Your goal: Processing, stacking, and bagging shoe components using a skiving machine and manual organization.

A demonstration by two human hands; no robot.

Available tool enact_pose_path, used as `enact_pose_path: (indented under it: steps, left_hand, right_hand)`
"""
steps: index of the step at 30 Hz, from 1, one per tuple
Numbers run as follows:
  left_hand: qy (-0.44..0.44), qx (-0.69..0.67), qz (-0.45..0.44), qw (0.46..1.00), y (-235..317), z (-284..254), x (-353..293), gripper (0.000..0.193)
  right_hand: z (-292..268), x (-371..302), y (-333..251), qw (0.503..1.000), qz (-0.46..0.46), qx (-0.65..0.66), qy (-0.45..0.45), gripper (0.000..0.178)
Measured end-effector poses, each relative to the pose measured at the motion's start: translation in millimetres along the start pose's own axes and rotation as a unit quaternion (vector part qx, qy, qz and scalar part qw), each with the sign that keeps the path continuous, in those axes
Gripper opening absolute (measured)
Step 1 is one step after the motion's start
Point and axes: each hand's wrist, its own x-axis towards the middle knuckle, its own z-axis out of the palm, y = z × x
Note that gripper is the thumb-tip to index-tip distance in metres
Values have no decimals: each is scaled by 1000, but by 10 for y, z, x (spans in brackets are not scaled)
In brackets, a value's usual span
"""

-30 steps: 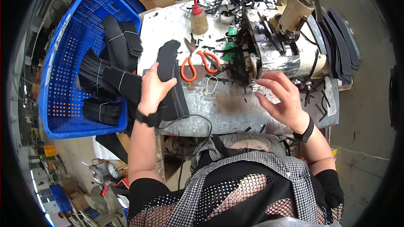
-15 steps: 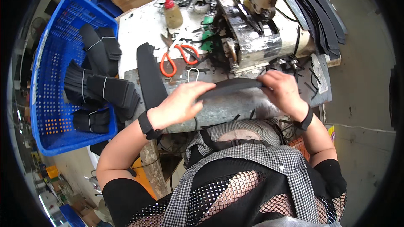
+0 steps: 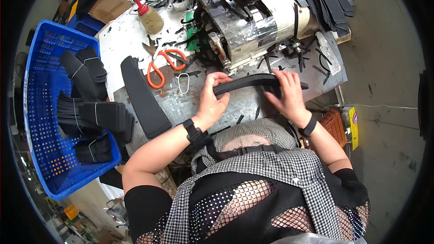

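A stack of curved black strips (image 3: 248, 82) stands on edge, bowed slightly, above the metal worktop. My left hand (image 3: 211, 101) grips its left end between thumb and fingers. Over its right part lie the fingers of my right hand (image 3: 290, 97), with the thumb lower on the near side and the strip's tip poking out beyond. Left of my hands lies a wider stack of curved black pieces (image 3: 144, 99). Between that stack and my left hand is a white loop (image 3: 183, 83), with orange-handled scissors (image 3: 156, 76) just behind it.
A blue plastic basket (image 3: 32, 108) holding tied black bundles (image 3: 106, 114) stands at the left. A worn machine (image 3: 253, 29) occupies the back of the table. Near it are a red-capped bottle (image 3: 151, 19) and black scraps. Long black strips (image 3: 323, 7) hang at the far right.
My view has shifted, so the table things appear further left. My left hand has turned more upright at the strips' end. The right hand's thumb has spread away from its fingers.
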Motion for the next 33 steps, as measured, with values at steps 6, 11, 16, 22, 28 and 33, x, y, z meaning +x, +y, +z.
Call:
enact_pose_path:
  steps: [6,11,16,22,28,33]
  left_hand:
    - [-3,49,-3,999,-78,-48,-39,33]
    - [-13,67,-14,998,-11,-96,-49,31]
    - [-56,76,-28,995,85,-214,32,30]
    - [-93,-172,-15,981,986,-405,380,43]
    - [-8,-89,101,991,1043,-70,412,24]
    - [-46,-116,78,989,1054,21,491,27]
  right_hand:
    - [36,4,-21,999,0,7,36,57]
    - [-87,148,-55,995,-83,-53,18,49]
    - [-46,390,-44,982,-137,17,-130,37]
    - [-545,688,-146,820,147,494,-248,26]
    - [-543,731,-352,734,194,616,-209,34]
    - [-770,874,-288,843,-75,486,-216,35]
